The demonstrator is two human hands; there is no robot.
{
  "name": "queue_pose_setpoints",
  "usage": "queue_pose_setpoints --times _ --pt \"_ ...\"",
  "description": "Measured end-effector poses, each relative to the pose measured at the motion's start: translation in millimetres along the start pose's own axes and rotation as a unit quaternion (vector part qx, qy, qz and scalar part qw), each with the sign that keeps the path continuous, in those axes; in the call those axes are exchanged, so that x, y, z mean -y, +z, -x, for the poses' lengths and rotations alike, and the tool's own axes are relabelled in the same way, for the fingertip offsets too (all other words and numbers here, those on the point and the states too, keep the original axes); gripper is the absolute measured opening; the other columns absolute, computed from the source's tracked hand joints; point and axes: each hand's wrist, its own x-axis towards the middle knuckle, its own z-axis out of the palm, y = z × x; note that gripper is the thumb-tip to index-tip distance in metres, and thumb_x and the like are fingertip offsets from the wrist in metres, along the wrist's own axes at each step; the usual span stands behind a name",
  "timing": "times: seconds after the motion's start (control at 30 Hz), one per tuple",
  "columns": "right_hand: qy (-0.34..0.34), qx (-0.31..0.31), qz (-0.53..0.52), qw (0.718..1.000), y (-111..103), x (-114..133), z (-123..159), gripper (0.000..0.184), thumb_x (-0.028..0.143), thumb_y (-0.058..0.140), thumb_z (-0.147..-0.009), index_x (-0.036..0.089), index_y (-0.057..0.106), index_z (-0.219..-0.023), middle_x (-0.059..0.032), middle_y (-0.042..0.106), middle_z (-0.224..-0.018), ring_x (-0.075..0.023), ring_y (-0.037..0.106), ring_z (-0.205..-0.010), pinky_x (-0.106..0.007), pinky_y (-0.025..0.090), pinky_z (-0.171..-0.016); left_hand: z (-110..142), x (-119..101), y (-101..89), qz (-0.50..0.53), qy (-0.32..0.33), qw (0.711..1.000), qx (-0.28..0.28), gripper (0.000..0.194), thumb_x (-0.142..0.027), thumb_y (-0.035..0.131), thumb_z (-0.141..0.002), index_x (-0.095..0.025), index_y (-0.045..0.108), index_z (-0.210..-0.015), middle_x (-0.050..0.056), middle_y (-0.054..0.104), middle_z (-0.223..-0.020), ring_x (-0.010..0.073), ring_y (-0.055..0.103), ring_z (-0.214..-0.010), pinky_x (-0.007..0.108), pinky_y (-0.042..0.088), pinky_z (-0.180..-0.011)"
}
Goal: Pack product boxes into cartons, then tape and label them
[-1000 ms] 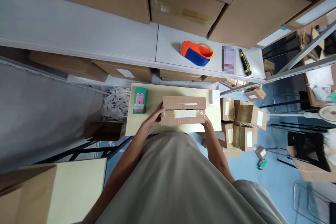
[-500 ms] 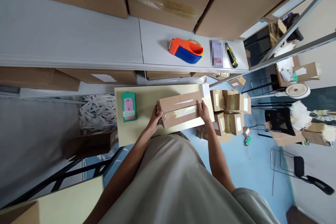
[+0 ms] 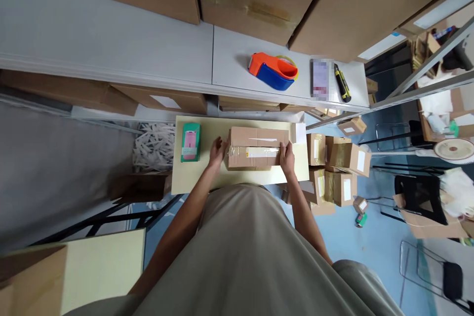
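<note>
A long brown cardboard box point(image 3: 255, 148) with clear tape and a white label lies flat on a small pale yellow table point(image 3: 196, 177). My left hand point(image 3: 217, 151) presses against the box's left end, fingers curled on it. My right hand point(image 3: 286, 157) grips the right end, thumb over the top edge. A small green and pink packet point(image 3: 190, 142) lies on the table to the left of my left hand.
A white shelf point(image 3: 148, 59) behind the table carries an orange and blue tape dispenser point(image 3: 273, 70), a blurred phone point(image 3: 320, 78) and a yellow utility knife point(image 3: 342, 83). Large cartons stand above. Several labelled small boxes point(image 3: 340, 168) are piled on the floor at right. Shredded paper point(image 3: 151, 145) fills a bin at left.
The box, tilted and lifted half a second ago, now lies square and flat on the table. Both hands stayed on its ends; the right hand had moved up onto the right end.
</note>
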Motion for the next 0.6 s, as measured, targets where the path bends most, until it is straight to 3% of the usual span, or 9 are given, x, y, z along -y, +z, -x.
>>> queue_pose_setpoints --times 0.07,0.17,0.3,0.43,0.6 --pt "0.008 0.032 0.004 0.999 14.0 0.0 -16.2 0.089 0.09 0.027 -0.106 0.024 0.053 -0.159 -0.0209 0.079 -0.139 -0.044 0.074 -0.131 -0.056 0.058 -0.111 -1.0 -6.7 -2.0 -0.017 0.03 0.999 -0.039 0.075 -0.079 0.065 -0.103 -0.021 0.069 -0.151 0.017 0.074 -0.155 0.0315 0.065 -0.151 0.043 0.054 -0.123" --pt "0.035 0.066 0.014 0.997 29.2 5.7 -45.7 0.082 0.081 0.026 -0.112 0.021 0.049 -0.163 -0.0225 0.073 -0.154 -0.0439 0.069 -0.142 -0.059 0.052 -0.121 -1.7 -19.7 8.0 -0.072 0.071 0.994 -0.038 0.069 -0.065 0.075 -0.101 -0.021 0.068 -0.155 0.016 0.066 -0.167 0.033 0.062 -0.156 0.044 0.048 -0.13" --pt "0.039 0.104 0.031 0.993 30.8 9.2 -76.0 0.08 0.08 0.029 -0.113 0.02 0.051 -0.162 -0.024 0.072 -0.155 -0.0447 0.068 -0.143 -0.061 0.047 -0.126 -3.6 -29.4 26.5 -0.187 0.072 0.974 -0.104 0.06 -0.052 0.077 -0.1 -0.021 0.068 -0.151 0.017 0.075 -0.152 0.0359 0.068 -0.146 0.047 0.048 -0.127" --pt "0.011 0.138 0.041 0.99 25.3 -3.1 -70.5 0.082 0.077 0.023 -0.115 0.019 0.046 -0.167 -0.0252 0.07 -0.158 -0.0455 0.069 -0.14 -0.064 0.048 -0.124 10.2 -20.6 31.3 -0.257 0.051 0.955 -0.141 0.048 -0.049 0.072 -0.102 -0.025 0.068 -0.144 0.016 0.081 -0.138 0.0369 0.072 -0.135 0.047 0.051 -0.118" --pt "-0.014 0.152 0.053 0.987 24.2 -11.4 -51.5 0.082 0.07 0.017 -0.118 0.016 0.037 -0.176 -0.0288 0.06 -0.169 -0.0445 0.071 -0.138 -0.062 0.052 -0.122 27.4 -7.3 33.5 -0.313 0.037 0.934 -0.166 0.039 -0.056 0.058 -0.111 -0.025 0.066 -0.134 0.018 0.081 -0.136 0.0381 0.074 -0.129 0.047 0.052 -0.112"
